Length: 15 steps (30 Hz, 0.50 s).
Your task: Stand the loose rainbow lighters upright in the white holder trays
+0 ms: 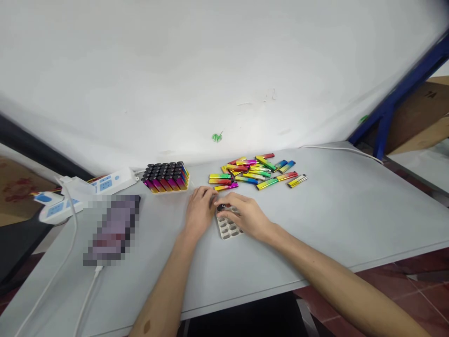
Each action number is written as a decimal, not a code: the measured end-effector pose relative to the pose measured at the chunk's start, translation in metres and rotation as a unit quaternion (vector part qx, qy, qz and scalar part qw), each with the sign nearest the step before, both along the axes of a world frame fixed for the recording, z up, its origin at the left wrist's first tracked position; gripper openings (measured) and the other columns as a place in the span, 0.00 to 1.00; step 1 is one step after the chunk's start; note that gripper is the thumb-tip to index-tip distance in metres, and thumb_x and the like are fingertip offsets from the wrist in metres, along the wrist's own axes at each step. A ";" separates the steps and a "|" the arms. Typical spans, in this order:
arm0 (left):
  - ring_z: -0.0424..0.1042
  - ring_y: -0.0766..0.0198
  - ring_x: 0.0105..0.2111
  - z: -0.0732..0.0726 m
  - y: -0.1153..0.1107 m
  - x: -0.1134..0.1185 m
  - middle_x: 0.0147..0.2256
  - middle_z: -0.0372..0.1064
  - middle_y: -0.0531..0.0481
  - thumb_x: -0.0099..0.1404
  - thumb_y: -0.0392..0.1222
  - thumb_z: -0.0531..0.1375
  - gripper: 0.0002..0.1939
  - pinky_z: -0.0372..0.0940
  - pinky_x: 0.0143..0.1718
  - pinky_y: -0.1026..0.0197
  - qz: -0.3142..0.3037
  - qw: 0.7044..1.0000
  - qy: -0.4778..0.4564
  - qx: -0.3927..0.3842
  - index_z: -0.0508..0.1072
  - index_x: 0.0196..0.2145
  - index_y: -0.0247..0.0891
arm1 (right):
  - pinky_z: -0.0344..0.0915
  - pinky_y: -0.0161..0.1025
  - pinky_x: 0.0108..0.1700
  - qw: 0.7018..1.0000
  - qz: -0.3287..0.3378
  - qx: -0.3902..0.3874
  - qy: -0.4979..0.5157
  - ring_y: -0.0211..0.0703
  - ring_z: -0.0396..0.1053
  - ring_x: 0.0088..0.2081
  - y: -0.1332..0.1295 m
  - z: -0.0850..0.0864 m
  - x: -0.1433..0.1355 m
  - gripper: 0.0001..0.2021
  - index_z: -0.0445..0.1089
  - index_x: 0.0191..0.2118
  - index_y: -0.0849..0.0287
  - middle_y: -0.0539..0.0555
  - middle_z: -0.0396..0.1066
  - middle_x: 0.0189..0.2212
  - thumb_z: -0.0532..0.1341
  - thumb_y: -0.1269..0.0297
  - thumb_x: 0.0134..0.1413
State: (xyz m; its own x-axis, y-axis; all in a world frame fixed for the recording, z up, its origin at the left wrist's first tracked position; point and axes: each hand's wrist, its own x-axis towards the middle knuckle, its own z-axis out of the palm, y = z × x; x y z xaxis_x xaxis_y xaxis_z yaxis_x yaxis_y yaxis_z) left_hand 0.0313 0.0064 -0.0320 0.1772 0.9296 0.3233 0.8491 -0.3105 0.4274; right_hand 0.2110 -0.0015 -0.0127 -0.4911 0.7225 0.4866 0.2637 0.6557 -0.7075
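A white tray with rows of oval slots (229,229) lies on the table in front of me. At its far left corner, my right hand (249,216) pinches a flat tube by its black cap (220,207) between thumb and fingers; the tube's body is mostly hidden. My left hand (201,213) rests beside the tray's left edge, fingers curled together close to the same tube. Its fingertips are hidden, so I cannot make out what they grip. Just beyond my hands lies a loose pile of shiny multicoloured flat tubes (257,172).
A filled holder of upright black-capped tubes (164,178) stands at the back left. Further left are a phone with a blurred screen (114,229), its white cable (87,297) and white power strips (115,181). Behind the table (351,210) rises a white wall (224,84).
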 end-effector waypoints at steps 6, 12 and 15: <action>0.68 0.52 0.47 0.000 0.001 0.002 0.48 0.66 0.42 0.68 0.36 0.53 0.10 0.63 0.47 0.50 0.028 1.000 0.005 0.002 0.67 0.47 0.40 | 0.70 0.40 0.44 0.999 0.011 0.013 -0.045 0.43 0.73 0.40 0.003 -0.002 0.000 0.11 0.74 0.49 0.52 0.53 0.75 0.39 0.63 0.61 0.60; 0.64 0.49 0.47 0.001 0.013 0.001 0.47 0.69 0.43 0.68 0.41 0.54 0.13 0.61 0.47 0.49 -0.019 0.997 0.068 0.030 0.70 0.50 0.42 | 0.70 0.43 0.44 0.994 -0.013 0.038 -0.102 0.46 0.72 0.43 0.003 -0.007 -0.001 0.16 0.71 0.56 0.51 0.56 0.75 0.43 0.61 0.60 0.63; 0.65 0.50 0.43 0.002 0.017 0.001 0.43 0.72 0.45 0.66 0.39 0.56 0.09 0.61 0.45 0.50 -0.018 0.998 0.060 0.014 0.72 0.44 0.42 | 0.69 0.46 0.48 0.993 -0.015 0.063 -0.100 0.48 0.70 0.46 0.003 -0.004 0.001 0.16 0.70 0.55 0.51 0.56 0.75 0.43 0.60 0.58 0.63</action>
State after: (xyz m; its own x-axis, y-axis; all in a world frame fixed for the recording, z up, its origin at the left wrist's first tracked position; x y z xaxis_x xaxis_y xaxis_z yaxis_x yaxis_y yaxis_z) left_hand 0.0321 0.0232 -0.0296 0.2500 0.9128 0.3230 0.8816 -0.3525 0.3140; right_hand 0.2124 0.0019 -0.0164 -0.5659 0.6783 0.4687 0.4115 0.7250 -0.5523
